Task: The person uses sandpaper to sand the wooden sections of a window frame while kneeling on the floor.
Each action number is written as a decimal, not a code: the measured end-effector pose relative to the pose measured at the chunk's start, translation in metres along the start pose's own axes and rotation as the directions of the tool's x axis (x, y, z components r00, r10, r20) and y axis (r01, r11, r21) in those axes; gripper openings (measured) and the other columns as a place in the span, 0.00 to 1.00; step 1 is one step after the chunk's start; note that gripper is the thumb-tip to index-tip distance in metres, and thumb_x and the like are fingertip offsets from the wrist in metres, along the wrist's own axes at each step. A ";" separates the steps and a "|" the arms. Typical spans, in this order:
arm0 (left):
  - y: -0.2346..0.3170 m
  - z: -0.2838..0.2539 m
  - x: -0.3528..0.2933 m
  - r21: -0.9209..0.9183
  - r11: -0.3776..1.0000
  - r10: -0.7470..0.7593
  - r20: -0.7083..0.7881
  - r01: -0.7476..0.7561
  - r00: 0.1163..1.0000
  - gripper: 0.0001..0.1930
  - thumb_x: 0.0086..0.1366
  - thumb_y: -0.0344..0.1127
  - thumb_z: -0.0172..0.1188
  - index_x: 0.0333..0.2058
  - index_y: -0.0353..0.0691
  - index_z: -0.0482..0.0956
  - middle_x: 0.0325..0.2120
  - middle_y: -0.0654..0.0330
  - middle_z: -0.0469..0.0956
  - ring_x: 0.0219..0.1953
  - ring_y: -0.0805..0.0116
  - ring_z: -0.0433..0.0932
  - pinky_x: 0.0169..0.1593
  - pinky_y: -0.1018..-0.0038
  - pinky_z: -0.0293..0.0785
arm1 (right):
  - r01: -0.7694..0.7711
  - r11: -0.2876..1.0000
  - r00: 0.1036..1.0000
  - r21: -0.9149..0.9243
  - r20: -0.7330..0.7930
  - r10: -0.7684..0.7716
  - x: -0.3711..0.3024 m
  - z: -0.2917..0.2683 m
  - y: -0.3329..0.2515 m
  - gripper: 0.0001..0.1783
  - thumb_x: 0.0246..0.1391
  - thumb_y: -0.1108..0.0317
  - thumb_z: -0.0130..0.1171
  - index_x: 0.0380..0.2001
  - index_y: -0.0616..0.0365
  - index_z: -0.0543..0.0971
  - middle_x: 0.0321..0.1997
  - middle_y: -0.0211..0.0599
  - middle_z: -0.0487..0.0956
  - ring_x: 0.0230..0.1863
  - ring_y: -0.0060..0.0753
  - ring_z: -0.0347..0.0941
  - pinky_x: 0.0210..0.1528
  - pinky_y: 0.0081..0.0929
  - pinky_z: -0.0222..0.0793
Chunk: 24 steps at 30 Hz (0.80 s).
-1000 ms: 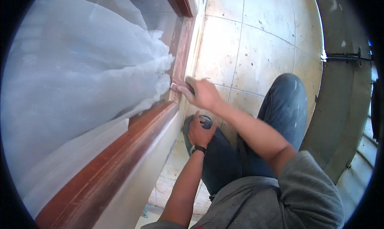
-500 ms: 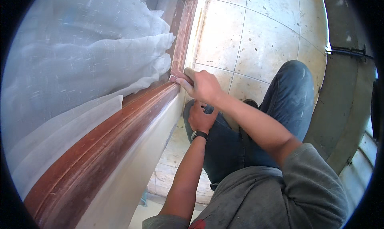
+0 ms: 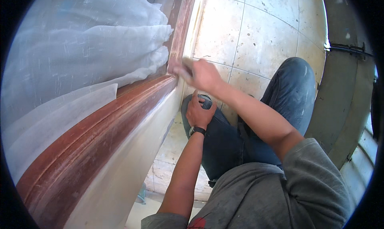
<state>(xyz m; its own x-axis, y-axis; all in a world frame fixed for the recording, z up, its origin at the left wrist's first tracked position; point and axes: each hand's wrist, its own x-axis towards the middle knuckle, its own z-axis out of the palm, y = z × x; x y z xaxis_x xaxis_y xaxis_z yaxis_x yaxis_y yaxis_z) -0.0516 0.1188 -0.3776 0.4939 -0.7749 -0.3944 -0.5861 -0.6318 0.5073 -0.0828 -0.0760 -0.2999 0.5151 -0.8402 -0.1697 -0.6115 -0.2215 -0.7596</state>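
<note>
A head-worn fisheye looks down from close above the left hand [image 3: 200, 113] and right hand [image 3: 203, 75].

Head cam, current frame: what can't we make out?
All in the head view:
Right hand: fingertips smeared by motion blur; whether they pinch anything can't be told.
Wristwatch: dial too small and oblique to read.
Teal object: small, partly hidden by the cream wall; kind unclear.
Reddish wooden frame: lower-left end cut off by the dark fisheye rim.

The left hand [image 3: 200, 113] cups the left knee [image 3: 207, 103]; the right hand [image 3: 202, 73], blurred, is extended forward.
</note>
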 end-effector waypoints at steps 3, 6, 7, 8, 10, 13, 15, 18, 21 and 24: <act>-0.002 -0.004 -0.004 0.003 1.000 -0.019 0.044 0.019 0.999 0.48 0.54 0.53 0.82 0.71 0.44 0.75 0.39 0.66 0.86 0.40 0.63 0.83 0.49 0.60 0.81 | -0.002 1.000 0.992 0.017 0.124 0.000 -0.001 -0.005 -0.003 0.28 0.69 0.41 0.66 0.36 0.59 0.84 0.28 0.55 0.85 0.33 0.66 0.85 0.38 0.56 0.79; -0.001 -0.006 -0.001 -0.006 1.000 -0.012 0.020 0.012 1.000 0.48 0.54 0.54 0.81 0.71 0.44 0.75 0.38 0.68 0.85 0.41 0.64 0.83 0.49 0.60 0.81 | 0.005 1.000 0.969 0.014 0.249 -0.009 0.011 -0.015 -0.006 0.27 0.70 0.40 0.63 0.39 0.57 0.85 0.32 0.55 0.87 0.40 0.64 0.86 0.45 0.57 0.80; 0.000 -0.006 -0.002 -0.004 1.000 -0.009 0.024 0.009 1.000 0.48 0.54 0.55 0.80 0.71 0.44 0.75 0.38 0.70 0.85 0.42 0.65 0.83 0.50 0.60 0.81 | -0.004 0.998 0.968 0.061 0.252 -0.011 0.011 -0.016 -0.003 0.27 0.69 0.41 0.65 0.37 0.58 0.85 0.32 0.56 0.87 0.40 0.65 0.86 0.45 0.56 0.81; 0.001 -0.006 -0.002 -0.002 1.000 -0.009 0.023 0.009 1.000 0.48 0.54 0.55 0.80 0.71 0.44 0.75 0.38 0.70 0.85 0.42 0.65 0.83 0.50 0.60 0.81 | -0.014 0.994 0.967 0.108 0.255 -0.014 0.011 -0.015 -0.002 0.26 0.67 0.43 0.67 0.35 0.60 0.85 0.32 0.56 0.86 0.40 0.65 0.86 0.46 0.55 0.81; 0.001 -0.004 -0.002 -0.010 1.000 -0.007 0.002 0.007 1.000 0.47 0.54 0.56 0.81 0.71 0.45 0.76 0.38 0.71 0.85 0.41 0.65 0.83 0.50 0.61 0.81 | -0.012 0.994 0.964 0.113 0.264 -0.018 0.015 -0.011 -0.003 0.25 0.65 0.46 0.68 0.35 0.62 0.85 0.32 0.57 0.86 0.40 0.65 0.86 0.47 0.55 0.81; 0.000 -0.004 -0.003 -0.009 1.000 -0.004 0.003 0.004 1.000 0.47 0.54 0.57 0.81 0.70 0.45 0.77 0.38 0.71 0.84 0.41 0.66 0.83 0.50 0.61 0.81 | 0.011 0.991 0.965 0.132 0.258 -0.045 0.020 -0.010 -0.004 0.23 0.61 0.51 0.70 0.32 0.65 0.83 0.30 0.58 0.85 0.37 0.65 0.85 0.44 0.51 0.80; 0.000 -0.006 -0.003 0.008 1.000 -0.003 0.003 0.003 1.000 0.47 0.54 0.58 0.81 0.70 0.45 0.77 0.38 0.71 0.84 0.41 0.65 0.83 0.50 0.61 0.81 | 0.033 0.988 0.969 0.148 0.239 -0.068 0.021 -0.012 -0.004 0.22 0.60 0.53 0.70 0.29 0.66 0.82 0.27 0.58 0.83 0.34 0.64 0.84 0.40 0.48 0.79; 0.004 -0.006 -0.004 0.005 1.000 -0.017 0.027 0.017 0.999 0.47 0.54 0.58 0.81 0.70 0.44 0.77 0.38 0.70 0.85 0.41 0.65 0.83 0.50 0.61 0.81 | 0.013 0.973 0.988 0.232 0.150 -0.049 0.018 -0.016 -0.001 0.21 0.57 0.55 0.71 0.29 0.66 0.81 0.26 0.60 0.82 0.33 0.65 0.83 0.39 0.48 0.78; 0.002 -0.007 -0.003 -0.006 1.000 -0.015 0.024 0.015 1.000 0.47 0.54 0.58 0.81 0.70 0.44 0.77 0.38 0.70 0.85 0.41 0.65 0.83 0.50 0.61 0.81 | 0.084 0.962 0.978 0.260 0.162 -0.129 0.016 -0.019 0.002 0.21 0.55 0.57 0.73 0.31 0.67 0.80 0.28 0.61 0.82 0.34 0.66 0.83 0.40 0.46 0.78; 0.001 -0.006 -0.002 -0.004 1.000 -0.017 0.006 0.018 1.000 0.47 0.54 0.58 0.81 0.70 0.44 0.78 0.38 0.69 0.85 0.41 0.64 0.83 0.50 0.61 0.81 | 0.107 0.970 0.959 0.220 0.236 -0.159 0.017 -0.022 0.000 0.19 0.57 0.60 0.74 0.36 0.67 0.80 0.32 0.62 0.83 0.36 0.66 0.83 0.42 0.46 0.78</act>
<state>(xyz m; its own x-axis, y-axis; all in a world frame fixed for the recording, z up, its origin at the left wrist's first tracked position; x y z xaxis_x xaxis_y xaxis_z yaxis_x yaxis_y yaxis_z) -0.0490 0.1199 -0.3715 0.5000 -0.7638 -0.4080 -0.5749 -0.6452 0.5033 -0.0870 -0.1010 -0.2891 0.7328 -0.6533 -0.1902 -0.4061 -0.1957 -0.8926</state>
